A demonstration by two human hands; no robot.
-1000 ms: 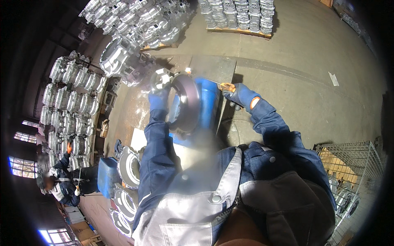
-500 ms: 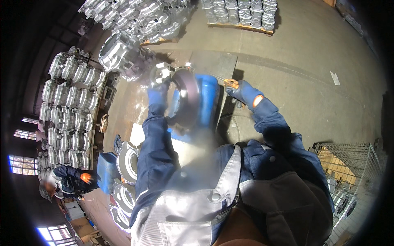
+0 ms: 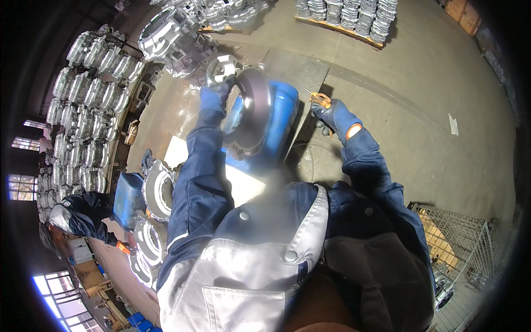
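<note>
A ring-shaped grey metal casting (image 3: 257, 113) with a dark, smooth inside stands tilted against a blue plastic drum (image 3: 281, 119). My left hand (image 3: 219, 93), in a dark blue glove, is closed on the casting's far left edge, near a bright block-like part of it. Off to the right of the drum, my gloved right hand (image 3: 335, 116) is wrapped round an orange-handled tool (image 3: 321, 100). A thin shaft seems to point from its handle toward the casting; the tool's exact kind is unclear. Space separates the tool from the casting.
A large silver housing (image 3: 168, 41) stands beyond my left hand. Stacked castings (image 3: 86, 116) line the left side, with more on a far pallet (image 3: 343, 27). Ring castings (image 3: 159, 191) lie near my left arm, beside a co-worker (image 3: 83, 216). A wire cage (image 3: 459, 243) is at right.
My head view has shifted, so the casting and drum sit slightly higher. Both hands keep their holds. The co-worker has bent down, an orange-gloved hand lowered toward the ring castings.
</note>
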